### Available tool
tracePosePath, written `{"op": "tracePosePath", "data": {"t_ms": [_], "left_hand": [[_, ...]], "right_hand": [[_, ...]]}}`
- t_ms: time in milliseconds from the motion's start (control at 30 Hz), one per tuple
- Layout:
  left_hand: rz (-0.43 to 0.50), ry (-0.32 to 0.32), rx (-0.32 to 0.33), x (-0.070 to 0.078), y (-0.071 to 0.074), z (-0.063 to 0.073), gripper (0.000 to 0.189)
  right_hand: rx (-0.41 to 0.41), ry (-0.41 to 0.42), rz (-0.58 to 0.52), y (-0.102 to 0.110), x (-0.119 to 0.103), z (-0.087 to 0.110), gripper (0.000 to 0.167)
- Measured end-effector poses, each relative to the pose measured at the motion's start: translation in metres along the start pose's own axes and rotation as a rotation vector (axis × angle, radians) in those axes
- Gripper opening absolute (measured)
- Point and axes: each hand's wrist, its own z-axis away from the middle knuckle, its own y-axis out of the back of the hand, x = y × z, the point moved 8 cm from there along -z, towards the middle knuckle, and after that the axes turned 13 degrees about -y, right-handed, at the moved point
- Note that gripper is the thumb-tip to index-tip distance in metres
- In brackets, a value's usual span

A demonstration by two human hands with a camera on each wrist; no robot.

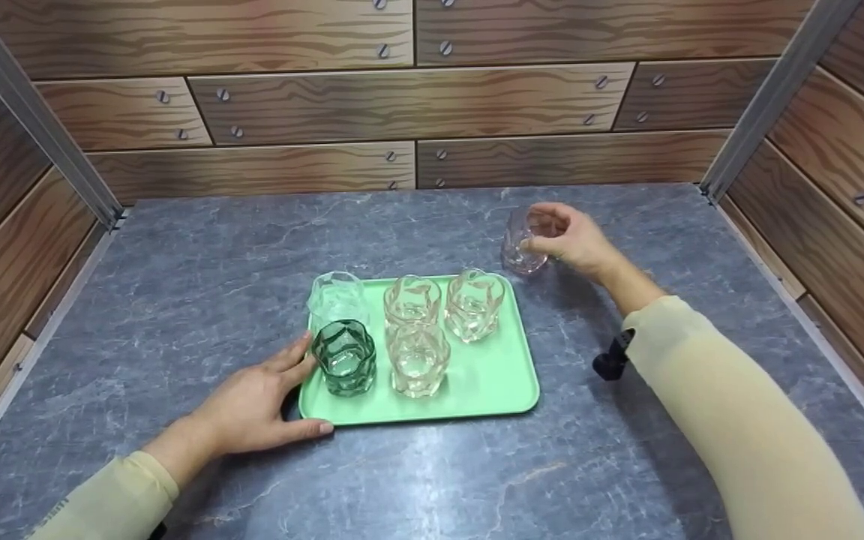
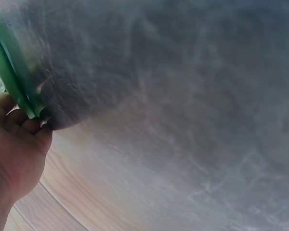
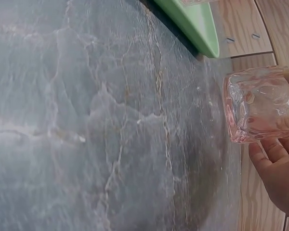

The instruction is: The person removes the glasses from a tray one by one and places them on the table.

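A light green tray (image 1: 492, 382) lies on the table with several faceted glasses on it. My left hand (image 1: 252, 405) holds its near left corner, thumb along the front edge and fingers at the left side beside a dark green glass (image 1: 345, 360). In the left wrist view, the curled fingertips meet the tray's rim (image 2: 7, 72). Behind the dark green glass stands a pale clear one (image 1: 336, 296). Past the tray's far right corner, my right hand (image 1: 578, 244) grips a pinkish glass (image 1: 520, 247) between thumb and fingers; the right wrist view shows this glass (image 3: 260, 106) close up.
Three clear, faintly tinted glasses stand on the tray's middle and right: a back one (image 1: 411, 296), a back right one (image 1: 475, 304) and a front one (image 1: 418, 364). Wood-patterned walls (image 1: 402, 105) enclose the grey marbled table (image 1: 267, 240) at the back and sides.
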Motion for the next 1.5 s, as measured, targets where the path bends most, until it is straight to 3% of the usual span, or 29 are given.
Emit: {"op": "tracePosePath", "data": {"t_ms": [800,1000,1267,1500], "left_hand": [[0.011,-0.010,0.011,0.001,0.001,0.000,0.108],[0.008,-0.002,-0.001,0.000,0.000,0.000,0.108],[0.012,0.003,-0.004,0.000,-0.001,0.000,0.109],[0.019,0.011,-0.006,-0.001,-0.001,0.000,0.111]], "right_hand": [[-0.006,0.009,-0.005,-0.004,0.007,-0.003,0.075],[-0.032,0.003,0.039,-0.005,0.006,-0.002,0.086],[-0.010,0.014,0.006,0.009,-0.006,0.013,0.095],[0.053,0.125,0.036,0.014,-0.034,0.038,0.088]]}}
